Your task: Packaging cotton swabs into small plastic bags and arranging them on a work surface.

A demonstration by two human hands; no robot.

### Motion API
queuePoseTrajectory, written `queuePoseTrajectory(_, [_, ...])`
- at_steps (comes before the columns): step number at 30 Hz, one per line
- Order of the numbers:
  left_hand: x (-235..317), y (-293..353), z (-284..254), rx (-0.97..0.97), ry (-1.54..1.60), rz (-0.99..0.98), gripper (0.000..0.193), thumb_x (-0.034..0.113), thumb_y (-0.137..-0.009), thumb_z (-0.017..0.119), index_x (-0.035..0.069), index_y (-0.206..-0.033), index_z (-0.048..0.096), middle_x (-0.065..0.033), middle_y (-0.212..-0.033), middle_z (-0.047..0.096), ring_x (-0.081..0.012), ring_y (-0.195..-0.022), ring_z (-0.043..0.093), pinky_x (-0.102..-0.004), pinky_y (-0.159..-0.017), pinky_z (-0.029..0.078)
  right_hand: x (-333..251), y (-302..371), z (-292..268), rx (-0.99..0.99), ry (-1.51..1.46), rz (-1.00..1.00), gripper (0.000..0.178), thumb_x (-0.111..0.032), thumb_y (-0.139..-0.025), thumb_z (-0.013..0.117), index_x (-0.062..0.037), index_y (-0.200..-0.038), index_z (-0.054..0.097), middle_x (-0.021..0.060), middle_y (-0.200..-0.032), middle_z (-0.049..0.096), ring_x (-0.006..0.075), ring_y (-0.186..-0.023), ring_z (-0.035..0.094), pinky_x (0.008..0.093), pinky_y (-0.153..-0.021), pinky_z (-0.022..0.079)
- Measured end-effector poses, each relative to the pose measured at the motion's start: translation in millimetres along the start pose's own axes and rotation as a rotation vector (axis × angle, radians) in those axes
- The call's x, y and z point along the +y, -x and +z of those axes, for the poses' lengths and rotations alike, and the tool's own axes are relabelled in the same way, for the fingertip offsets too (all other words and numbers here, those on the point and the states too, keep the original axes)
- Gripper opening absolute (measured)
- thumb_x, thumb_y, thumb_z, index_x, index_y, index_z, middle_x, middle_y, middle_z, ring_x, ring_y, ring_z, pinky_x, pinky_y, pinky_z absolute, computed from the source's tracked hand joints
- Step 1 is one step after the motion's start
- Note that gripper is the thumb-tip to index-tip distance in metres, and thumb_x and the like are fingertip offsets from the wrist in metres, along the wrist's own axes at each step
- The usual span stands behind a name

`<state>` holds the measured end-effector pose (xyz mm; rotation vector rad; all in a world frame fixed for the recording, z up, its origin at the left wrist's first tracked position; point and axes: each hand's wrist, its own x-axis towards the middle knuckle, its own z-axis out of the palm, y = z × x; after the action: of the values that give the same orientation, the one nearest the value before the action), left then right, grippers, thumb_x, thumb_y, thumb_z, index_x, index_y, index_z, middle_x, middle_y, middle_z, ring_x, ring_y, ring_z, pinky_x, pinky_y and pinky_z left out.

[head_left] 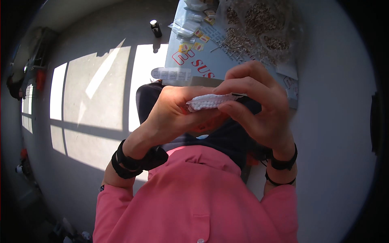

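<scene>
Pink shirt (182,194) nearest the camera. Beyond it, left hand (168,108) wraps a cotton swab bundle (206,102) above the lap; right hand (259,106) pinches its right end, thumb and forefinger. White tips face the camera; the tip face's long axis runs left to right, right end slightly higher. Hands partly block the desk (222,60), which carries heaped loose swabs (263,20), yellow cards (198,46), clear bags (188,29).
</scene>
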<state>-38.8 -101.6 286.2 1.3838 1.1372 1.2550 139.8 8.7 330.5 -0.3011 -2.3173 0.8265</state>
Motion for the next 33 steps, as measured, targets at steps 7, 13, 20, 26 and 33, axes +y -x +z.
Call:
queuePoseTrajectory(7, [-4.5,-2.9,3.5,0.018,-0.009,-0.003,0.032,0.008,-0.088,0.071,0.000,-0.117,0.063,-0.0066,-0.097,0.070,-0.0102,-0.088,0.065,-0.0251,-0.078,0.054,0.2,-5.9,2.0,-0.073,0.007,0.011,0.015,0.001,-0.073,0.075,-0.0040,-0.085,0.067,0.0074,-0.086,0.060,0.0192,-0.076,0.059,0.0292,-0.063,0.046])
queuePoseTrajectory(13, [-15.5,-4.2,10.6,-0.016,0.147,-0.182,0.038,0.013,-0.085,0.075,0.001,-0.118,0.063,-0.0080,-0.102,0.069,-0.0112,-0.092,0.065,-0.0266,-0.082,0.053,7.9,3.6,10.4,-0.082,0.019,0.106,0.013,0.002,-0.076,0.073,-0.0020,-0.084,0.064,0.0079,-0.085,0.060,0.0210,-0.077,0.061,0.0301,-0.065,0.047])
queuePoseTrajectory(20, [-27.7,-1.2,8.7,0.251,0.179,-0.083,0.020,0.004,-0.093,0.064,-0.001,-0.111,0.064,-0.0088,-0.107,0.069,-0.0117,-0.099,0.065,-0.0261,-0.089,0.052,31.0,15.4,30.8,0.034,-0.066,0.226,0.012,-0.002,-0.080,0.074,-0.0008,-0.086,0.064,0.0082,-0.086,0.061,0.0207,-0.079,0.061,0.0289,-0.071,0.048])
queuePoseTrajectory(26, [-18.7,-18.2,7.7,0.240,0.209,-0.100,0.017,0.004,-0.095,0.059,-0.003,-0.110,0.064,-0.0077,-0.105,0.069,-0.0112,-0.097,0.066,-0.0266,-0.089,0.053,38.5,14.5,15.8,0.153,-0.277,0.356,0.014,-0.010,-0.082,0.074,-0.0026,-0.092,0.067,0.0086,-0.081,0.060,0.0212,-0.077,0.062,0.0307,-0.072,0.048])
queuePoseTrajectory(33, [-38.7,-15.5,-19.8,0.279,-0.388,0.164,0.018,-0.003,-0.083,0.067,0.003,-0.100,0.067,-0.0080,-0.097,0.068,-0.0210,-0.090,0.068,-0.0300,-0.079,0.055,53.6,-5.5,45.4,-0.035,0.116,0.085,0.011,-0.009,-0.080,0.071,-0.0045,-0.083,0.062,0.0073,-0.081,0.057,0.0262,-0.081,0.058,0.0379,-0.074,0.044])
